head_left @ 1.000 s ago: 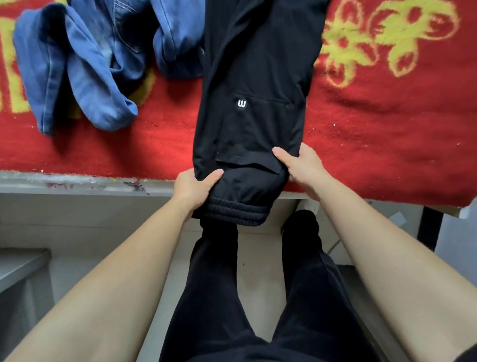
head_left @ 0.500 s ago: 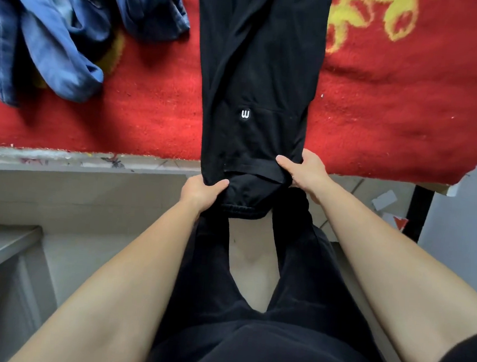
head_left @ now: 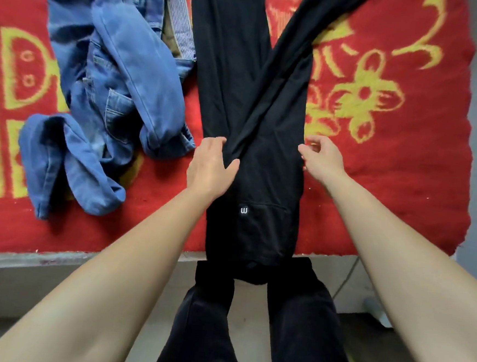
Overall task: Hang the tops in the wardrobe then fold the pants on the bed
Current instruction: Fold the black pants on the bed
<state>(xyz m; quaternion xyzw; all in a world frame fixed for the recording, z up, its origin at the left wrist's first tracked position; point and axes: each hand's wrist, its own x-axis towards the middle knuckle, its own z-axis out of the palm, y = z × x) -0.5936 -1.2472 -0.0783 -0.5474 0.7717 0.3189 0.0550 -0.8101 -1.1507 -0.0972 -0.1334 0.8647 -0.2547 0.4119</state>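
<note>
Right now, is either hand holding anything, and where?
Left hand rests flat on the black pants, gripping nothing. Right hand curls at their right edge; grip unclear.

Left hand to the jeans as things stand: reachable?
Probably yes. The left hand rests flat on the left edge of the black pants, and the jeans lie just beside it on the blanket. Nothing lies between them.

Red blanket [head_left: 400, 208], perhaps floral-patterned
</note>
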